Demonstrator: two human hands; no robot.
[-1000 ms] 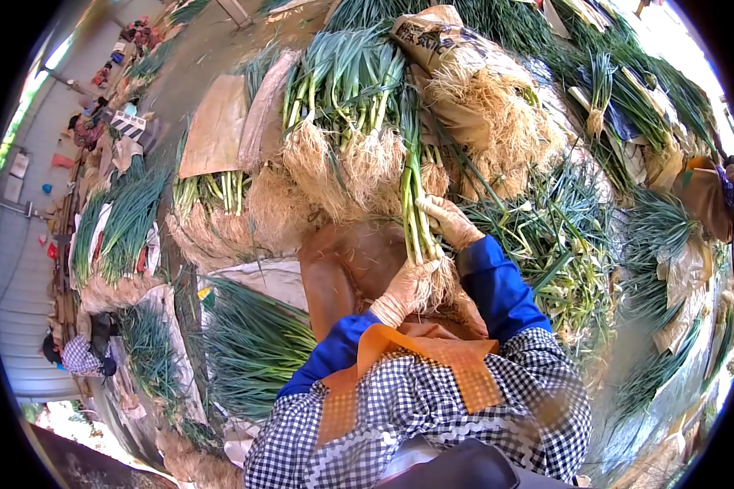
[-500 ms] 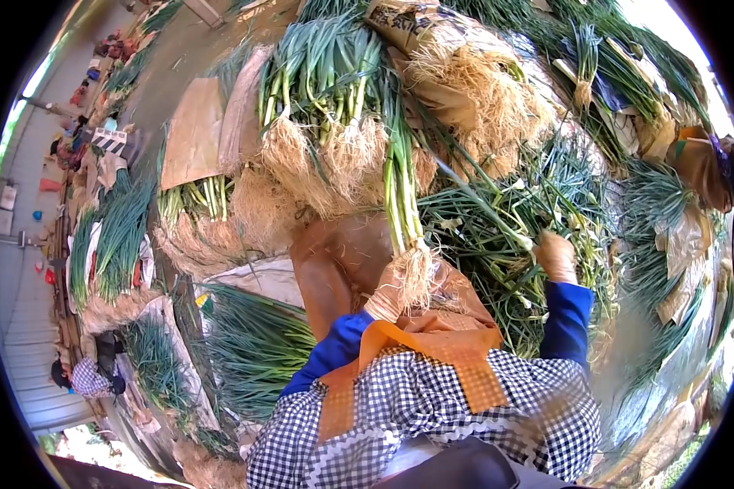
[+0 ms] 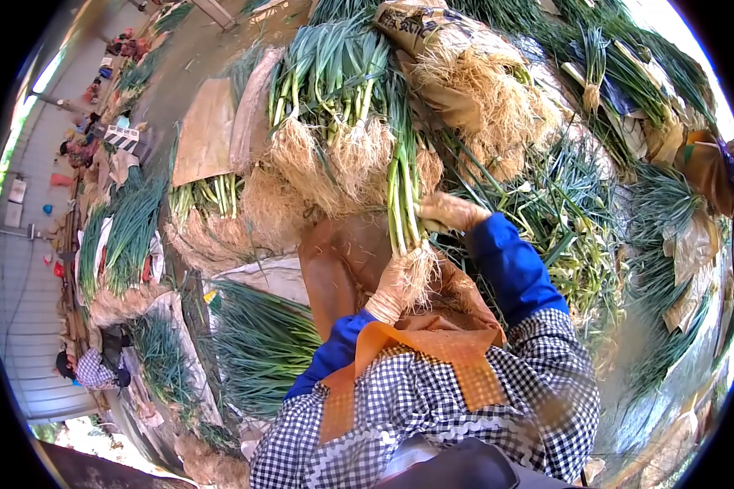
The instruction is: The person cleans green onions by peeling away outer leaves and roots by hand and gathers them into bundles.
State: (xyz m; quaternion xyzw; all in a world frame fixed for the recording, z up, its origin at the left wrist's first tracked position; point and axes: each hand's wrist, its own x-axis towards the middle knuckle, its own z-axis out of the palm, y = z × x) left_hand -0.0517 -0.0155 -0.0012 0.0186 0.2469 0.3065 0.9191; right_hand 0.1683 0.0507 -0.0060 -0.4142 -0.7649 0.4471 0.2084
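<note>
Near the middle of the view, my left hand (image 3: pixel 391 292) is closed round the lower end of a bunch of green stalks (image 3: pixel 401 191), just by its pale roots (image 3: pixel 420 273). The leaves of the bunch point away from me. My right hand (image 3: pixel 453 212) is at the right side of the same stalks, with its fingers together at their edge; what lies between the fingers is too small to make out. Beyond the bunch lie larger rooted bunches (image 3: pixel 359 159) with green leaves. A brown apron (image 3: pixel 334 261) covers my lap.
Loose leaves (image 3: pixel 563 236) are heaped to the right. A leafy pile (image 3: pixel 265 346) lies at the left, near a white sheet (image 3: pixel 273 279). A printed sack (image 3: pixel 416 28) and a root pile (image 3: pixel 497 106) are beyond. A person (image 3: pixel 98 367) is at the far left.
My right hand went out to the right over the loose leaves, then came back to the bunch. The long stalk near it then is out of that hand. My left hand has kept its hold.
</note>
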